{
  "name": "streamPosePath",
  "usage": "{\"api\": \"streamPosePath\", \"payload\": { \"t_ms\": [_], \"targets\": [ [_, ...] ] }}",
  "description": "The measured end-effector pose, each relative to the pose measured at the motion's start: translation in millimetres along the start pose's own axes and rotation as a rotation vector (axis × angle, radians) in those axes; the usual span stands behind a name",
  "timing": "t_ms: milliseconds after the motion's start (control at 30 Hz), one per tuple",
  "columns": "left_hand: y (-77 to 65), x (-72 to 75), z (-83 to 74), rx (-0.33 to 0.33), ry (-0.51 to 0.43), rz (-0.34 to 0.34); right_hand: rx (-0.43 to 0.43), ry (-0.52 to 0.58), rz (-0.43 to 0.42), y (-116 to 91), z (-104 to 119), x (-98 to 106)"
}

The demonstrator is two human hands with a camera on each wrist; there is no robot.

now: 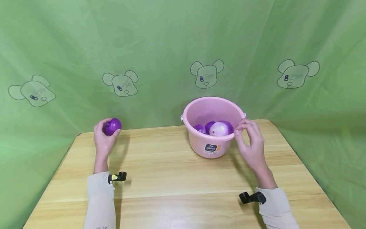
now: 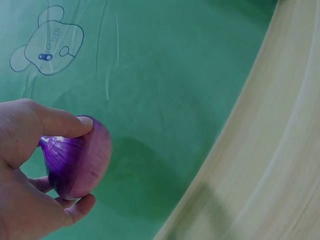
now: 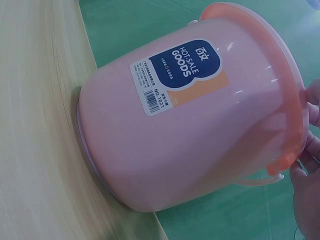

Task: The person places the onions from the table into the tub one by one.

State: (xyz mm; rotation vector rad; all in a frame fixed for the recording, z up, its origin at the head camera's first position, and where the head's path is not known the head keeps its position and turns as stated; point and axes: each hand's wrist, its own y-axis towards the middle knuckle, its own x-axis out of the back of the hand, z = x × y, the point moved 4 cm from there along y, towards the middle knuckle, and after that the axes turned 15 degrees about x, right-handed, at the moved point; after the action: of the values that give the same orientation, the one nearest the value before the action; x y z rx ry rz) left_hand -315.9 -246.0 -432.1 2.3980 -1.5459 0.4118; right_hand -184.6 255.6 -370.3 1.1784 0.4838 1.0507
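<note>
In the head view my left hand holds a shiny purple onion above the table's far left edge. Seen from the left wrist, the thumb lies across the top of the onion and fingers curl beneath it. My right hand is at the right side of a pink bucket, its thumb and fingers pinching the rim. The right wrist view shows the upright bucket with fingertips at its rim. Inside lie several onions, most of them purple and one paler onion on top.
The bucket stands on a light wooden table, near its back edge. Its handle hangs down at the side. A green curtain with bear-head outlines surrounds the back and sides.
</note>
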Motion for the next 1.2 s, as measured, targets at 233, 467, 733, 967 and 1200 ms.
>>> {"api": "streamPosePath", "payload": {
  "t_ms": [233, 467, 733, 967, 1200],
  "targets": [
    [-2.0, -1.0, -8.6, -0.036, 0.018, 0.008, -0.001, -0.001, 0.001, 0, 0, 0],
    [-5.4, -4.9, -15.6, -0.055, 0.007, 0.029, -0.008, -0.001, 0.004, 0, 1, 0],
    [-9.6, -9.0, -24.5, -0.115, -0.028, 0.035, -0.005, -0.007, 0.005, 0, 1, 0],
    [-12.3, -10.7, -30.6, -0.145, -0.050, 0.039, -0.005, 0.006, 0.004, 0, 1, 0],
    [-17.5, -9.2, -39.5, -0.198, -0.076, 0.036, -0.008, -0.002, 0.005, 0, 1, 0]
  ]
}}
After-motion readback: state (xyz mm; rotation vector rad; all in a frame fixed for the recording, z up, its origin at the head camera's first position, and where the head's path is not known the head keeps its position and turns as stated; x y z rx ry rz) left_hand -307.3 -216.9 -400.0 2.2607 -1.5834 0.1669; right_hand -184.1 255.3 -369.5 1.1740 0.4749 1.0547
